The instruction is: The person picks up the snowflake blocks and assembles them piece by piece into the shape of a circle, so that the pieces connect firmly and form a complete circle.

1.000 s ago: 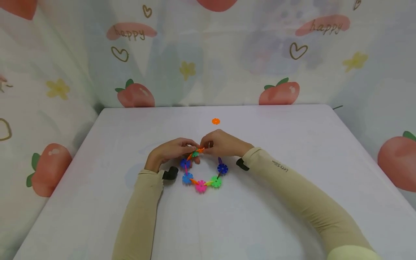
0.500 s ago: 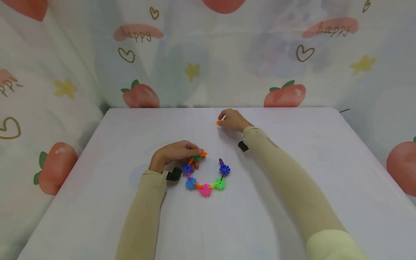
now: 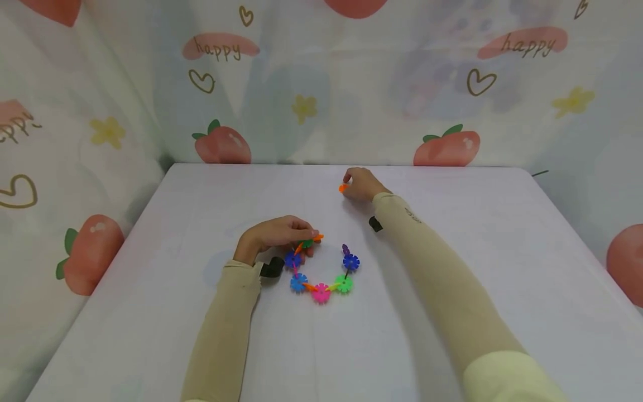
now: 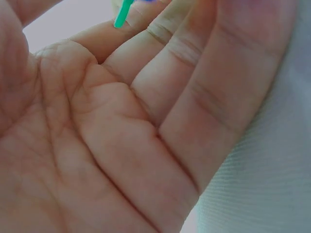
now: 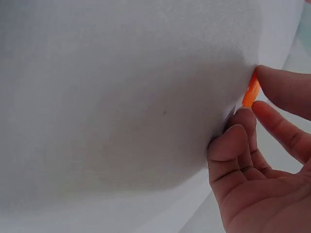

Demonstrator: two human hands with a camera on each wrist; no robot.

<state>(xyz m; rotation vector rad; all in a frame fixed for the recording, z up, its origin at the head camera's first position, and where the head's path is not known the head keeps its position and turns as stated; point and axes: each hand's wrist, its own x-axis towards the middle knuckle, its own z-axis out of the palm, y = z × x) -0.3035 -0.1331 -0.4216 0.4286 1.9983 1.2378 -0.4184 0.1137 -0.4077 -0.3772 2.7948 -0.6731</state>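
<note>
While the left hand [image 3: 275,234] is resting on the table [image 3: 452,290], its curled fingers are gripping one end of the chain [image 3: 321,279], likely to steady it. That chain is lying in an open arc just beside this hand: flat, notched plastic discs in blue, pink, green and orange, slotted edge to edge. Well apart, at the table's far side, the right hand [image 3: 363,184] is pinching a loose orange disc [image 5: 250,91] between thumb and fingertips, tilting it up on edge against the cloth. Thin, rigid and glossy plastic is contrasting with the table's fine-woven white cover.
</note>
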